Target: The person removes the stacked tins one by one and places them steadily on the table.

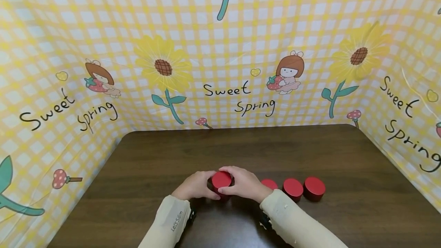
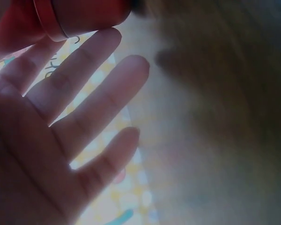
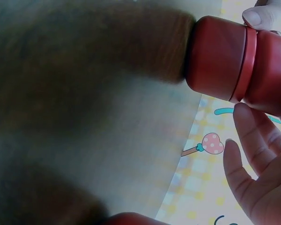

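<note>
One round red tin [image 3: 274, 72] stands on top of another red tin [image 3: 215, 56], upright on the table in front of me. In the head view, the flat top of the upper tin [image 1: 221, 179] shows between both hands. My right hand [image 1: 246, 183] grips the upper tin between thumb and forefinger from the right. From the left side my left hand [image 1: 198, 185] holds the stack, its thumb near the seam between the tins. The other left fingers [image 2: 98, 98] spread out loosely in the left wrist view.
Right of the stack stand three more red tins in a row: one [image 1: 270, 184] partly hidden by the right wrist, a middle one [image 1: 293, 188] and an outer one [image 1: 314, 188]. The dark wooden table [image 1: 241, 144] meets a yellow checked cloth [image 1: 220, 49] behind and at both sides.
</note>
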Demonstrator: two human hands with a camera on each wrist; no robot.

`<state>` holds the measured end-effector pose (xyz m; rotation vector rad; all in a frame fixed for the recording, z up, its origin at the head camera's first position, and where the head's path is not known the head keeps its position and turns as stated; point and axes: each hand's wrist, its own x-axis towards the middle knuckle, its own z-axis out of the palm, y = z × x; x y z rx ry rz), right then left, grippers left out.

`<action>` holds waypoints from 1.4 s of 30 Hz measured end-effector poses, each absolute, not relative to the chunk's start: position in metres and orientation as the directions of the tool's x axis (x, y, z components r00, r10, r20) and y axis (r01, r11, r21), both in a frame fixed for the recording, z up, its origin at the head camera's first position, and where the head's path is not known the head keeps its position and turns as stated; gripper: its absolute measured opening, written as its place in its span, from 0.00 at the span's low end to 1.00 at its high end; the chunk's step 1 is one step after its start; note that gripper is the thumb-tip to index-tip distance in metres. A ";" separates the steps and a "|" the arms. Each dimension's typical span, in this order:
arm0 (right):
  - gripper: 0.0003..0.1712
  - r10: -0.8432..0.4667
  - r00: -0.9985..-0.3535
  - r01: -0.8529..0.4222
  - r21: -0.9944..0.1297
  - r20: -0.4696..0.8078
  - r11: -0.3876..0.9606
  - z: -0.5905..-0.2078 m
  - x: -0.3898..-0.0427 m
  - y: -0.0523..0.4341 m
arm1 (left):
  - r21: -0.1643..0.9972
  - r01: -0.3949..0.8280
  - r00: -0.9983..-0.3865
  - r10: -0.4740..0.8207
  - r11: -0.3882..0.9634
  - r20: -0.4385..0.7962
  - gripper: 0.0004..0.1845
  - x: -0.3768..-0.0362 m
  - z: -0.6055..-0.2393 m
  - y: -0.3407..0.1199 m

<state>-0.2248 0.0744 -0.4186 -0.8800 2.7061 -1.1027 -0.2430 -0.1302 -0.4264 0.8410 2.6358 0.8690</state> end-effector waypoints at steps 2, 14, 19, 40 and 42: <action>0.33 -0.543 -0.829 -0.481 -0.662 0.133 0.574 -0.419 -0.224 0.075 | 0.614 0.440 -0.806 0.589 0.655 -0.050 0.23 -0.243 -0.427 -0.130; 0.30 -0.536 -0.826 -0.506 -0.649 0.174 0.568 -0.420 -0.226 0.076 | 0.622 0.431 -0.812 0.582 0.654 -0.049 0.22 -0.243 -0.427 -0.129; 0.29 -0.527 -0.829 -0.510 -0.642 0.189 0.572 -0.418 -0.226 0.077 | 0.631 0.421 -0.814 0.578 0.652 -0.055 0.24 -0.243 -0.426 -0.129; 0.29 -0.518 -0.833 -0.532 -0.539 0.194 0.653 -0.406 -0.223 0.109 | 0.626 0.382 -0.825 0.557 0.680 -0.101 0.29 -0.241 -0.425 -0.128; 0.30 -0.510 -0.840 -0.522 -0.537 0.187 0.663 -0.404 -0.222 0.114 | 0.624 0.386 -0.824 0.558 0.680 -0.098 0.28 -0.241 -0.425 -0.128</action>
